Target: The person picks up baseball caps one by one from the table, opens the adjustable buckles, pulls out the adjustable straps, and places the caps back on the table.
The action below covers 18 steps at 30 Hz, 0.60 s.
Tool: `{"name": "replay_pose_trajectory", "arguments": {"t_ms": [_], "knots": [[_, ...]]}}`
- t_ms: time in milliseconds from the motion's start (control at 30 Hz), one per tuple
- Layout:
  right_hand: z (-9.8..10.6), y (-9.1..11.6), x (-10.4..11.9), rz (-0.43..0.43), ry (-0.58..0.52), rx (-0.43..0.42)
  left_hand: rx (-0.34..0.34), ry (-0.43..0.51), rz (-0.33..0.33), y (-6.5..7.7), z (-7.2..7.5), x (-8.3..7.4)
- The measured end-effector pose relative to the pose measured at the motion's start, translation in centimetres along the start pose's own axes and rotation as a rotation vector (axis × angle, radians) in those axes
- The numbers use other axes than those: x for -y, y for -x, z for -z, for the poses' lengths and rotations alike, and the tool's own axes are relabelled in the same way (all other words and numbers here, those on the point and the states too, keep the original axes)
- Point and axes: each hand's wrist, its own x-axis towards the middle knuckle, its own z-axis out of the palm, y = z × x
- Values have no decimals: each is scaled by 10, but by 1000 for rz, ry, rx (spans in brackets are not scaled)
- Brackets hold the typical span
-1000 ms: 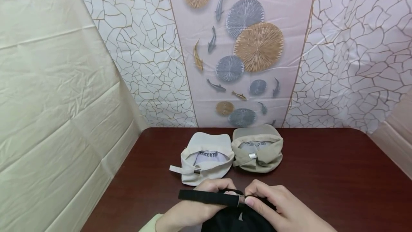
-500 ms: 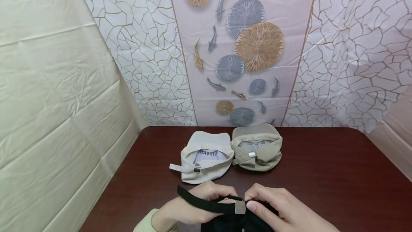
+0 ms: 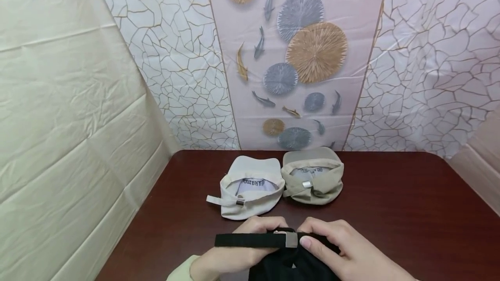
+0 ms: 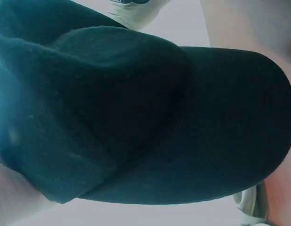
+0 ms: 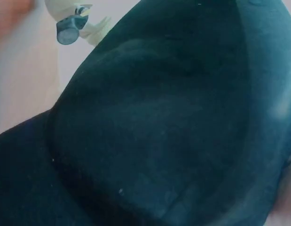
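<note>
At the bottom of the head view both hands are on a black cap (image 3: 291, 269). Its black strap (image 3: 250, 240) sticks out to the left across my left hand (image 3: 234, 257), whose fingers grip the cap's back edge behind the strap. A silver buckle (image 3: 291, 240) sits between the two hands. My right hand (image 3: 340, 246) pinches the band just right of the buckle, thumb in front and forefinger bent over the top. In the left wrist view the cap's brim (image 4: 234, 127) points right; its crown (image 5: 150, 108) fills most of the right wrist view.
On the dark red table (image 3: 402, 203), a white cap (image 3: 251, 166) lies with its inside facing me and its strap end poking left. An olive cap (image 3: 330, 187) lies right beside it. A patterned cloth (image 3: 258, 112) hangs behind the table.
The loose strap lifted and bent, then came back level. The buckle turned so its flat silver face shows. Both hands keep their hold on the cap.
</note>
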Motion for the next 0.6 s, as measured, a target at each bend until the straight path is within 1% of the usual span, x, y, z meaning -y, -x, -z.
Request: {"name": "replay_pose_trajectory", "arguments": {"t_ms": [67, 133, 167, 200, 233, 267, 333, 433, 600], "knots": [[7, 5, 1, -25, 31, -29, -51, 32, -96, 3, 5, 0], [14, 9, 2, -59, 59, -47, -79, 71, -184, 6, 12, -2], [17, 9, 3, -72, 75, -52, -95, 44, -217, 7, 15, -3], [18, 10, 3, -91, 73, -48, -99, 49, -228, 7, 16, -3], [18, 9, 3, -102, 68, -39, -85, 67, -206, 5, 17, -4], [17, 8, 4, -111, 70, -26, -72, 58, -185, 4, 16, -4], [15, 4, 4, -106, 84, -6, -51, 30, -170, 0, 13, -2], [12, 2, 3, -85, 92, -6, -43, 2, -163, -5, 8, 3], [14, 2, 3, -90, 87, -15, -56, 42, -154, -5, 6, 7]]}}
